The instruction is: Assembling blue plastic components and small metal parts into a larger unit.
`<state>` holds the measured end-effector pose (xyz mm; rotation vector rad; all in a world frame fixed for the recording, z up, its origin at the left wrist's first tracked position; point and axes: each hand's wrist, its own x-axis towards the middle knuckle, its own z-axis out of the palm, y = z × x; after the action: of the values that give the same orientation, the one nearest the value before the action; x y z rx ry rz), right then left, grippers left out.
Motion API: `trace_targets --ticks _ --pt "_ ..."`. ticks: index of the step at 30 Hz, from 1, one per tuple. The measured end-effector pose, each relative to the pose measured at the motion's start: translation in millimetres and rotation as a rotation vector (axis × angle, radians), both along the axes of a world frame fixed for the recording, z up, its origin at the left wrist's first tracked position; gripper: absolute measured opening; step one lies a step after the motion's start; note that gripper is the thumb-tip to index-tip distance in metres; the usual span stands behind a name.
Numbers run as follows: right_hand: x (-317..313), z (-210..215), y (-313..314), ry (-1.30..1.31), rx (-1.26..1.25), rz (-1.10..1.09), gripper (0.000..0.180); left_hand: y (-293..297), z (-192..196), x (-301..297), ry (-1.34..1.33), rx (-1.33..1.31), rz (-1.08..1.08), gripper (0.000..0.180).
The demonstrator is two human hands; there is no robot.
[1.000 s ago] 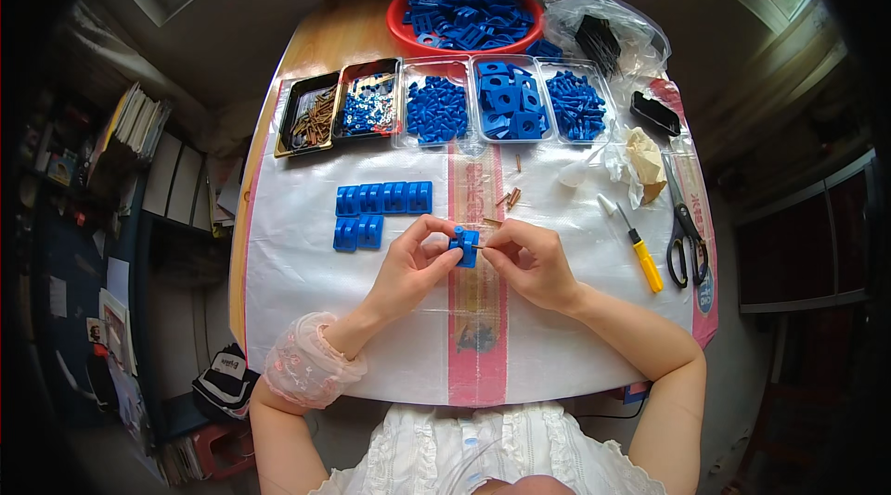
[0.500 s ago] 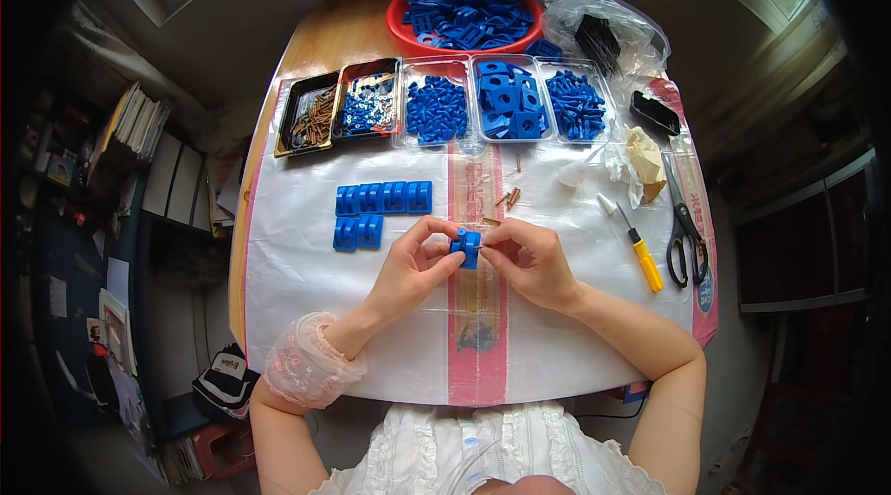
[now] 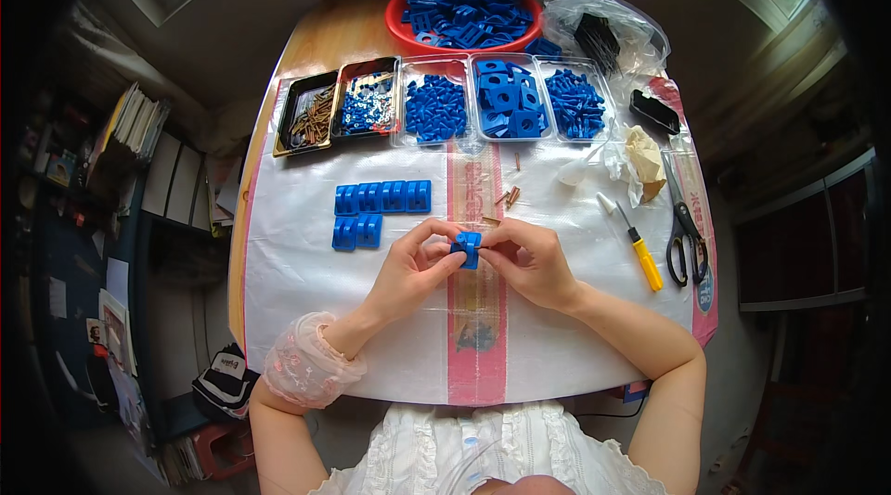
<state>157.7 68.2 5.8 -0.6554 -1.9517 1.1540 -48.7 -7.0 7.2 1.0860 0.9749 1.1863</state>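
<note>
Above the middle of the table, my left hand [image 3: 425,256] grips a small blue plastic clip [image 3: 470,257] between thumb and fingers. My right hand [image 3: 529,258] is closed in a pinch at the clip's right side, on what looks like a thin metal pin, mostly covered by the fingertips. Just beyond the hands lie several loose brass-coloured pins [image 3: 510,197]. To the left, finished-looking blue clips [image 3: 382,197] are lined up in two rows, the nearer row shorter.
Trays of brass-coloured screws [image 3: 314,118], metal nuts [image 3: 369,109] and blue parts [image 3: 436,109] line the far side, before a red basin [image 3: 393,29]. At right lie a yellow-handled screwdriver [image 3: 646,265], scissors [image 3: 685,240] and crumpled paper [image 3: 644,163].
The blue clip has turned slightly in my left fingers, so the knob at its top shows less. Both hands stay in nearly the same place.
</note>
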Motion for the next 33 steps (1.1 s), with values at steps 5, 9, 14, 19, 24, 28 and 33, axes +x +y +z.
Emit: trace_targets --ticks 5,9,14,19,24,28,33 --pt "0.7 -2.7 0.8 0.004 -0.005 0.004 0.014 0.0 -1.1 -0.4 -0.034 -0.058 -0.025 0.021" --pt "0.4 -3.2 1.5 0.010 0.022 0.014 0.014 0.0 3.1 1.5 -0.056 -0.062 -0.025 0.019" --pt "0.0 -2.6 1.8 0.000 0.020 0.035 0.015 -0.9 2.0 0.1 -0.043 -0.092 -0.031 0.018" --pt "0.7 -3.7 2.4 -0.010 0.034 0.047 0.018 -0.4 -1.3 -0.8 0.000 -0.045 -0.033 0.017" --pt "0.8 -0.6 1.5 -0.024 0.077 0.050 0.017 -0.1 -1.6 -2.1 -0.022 -0.069 -0.018 0.015" --pt "2.2 3.3 0.2 -0.061 0.098 0.034 0.013 1.3 -1.6 -3.2 -0.039 -0.048 -0.005 0.011" --pt "4.1 1.6 0.0 -0.086 0.065 0.030 0.009 2.3 -3.7 -4.5 -0.050 -0.057 -0.018 0.010"
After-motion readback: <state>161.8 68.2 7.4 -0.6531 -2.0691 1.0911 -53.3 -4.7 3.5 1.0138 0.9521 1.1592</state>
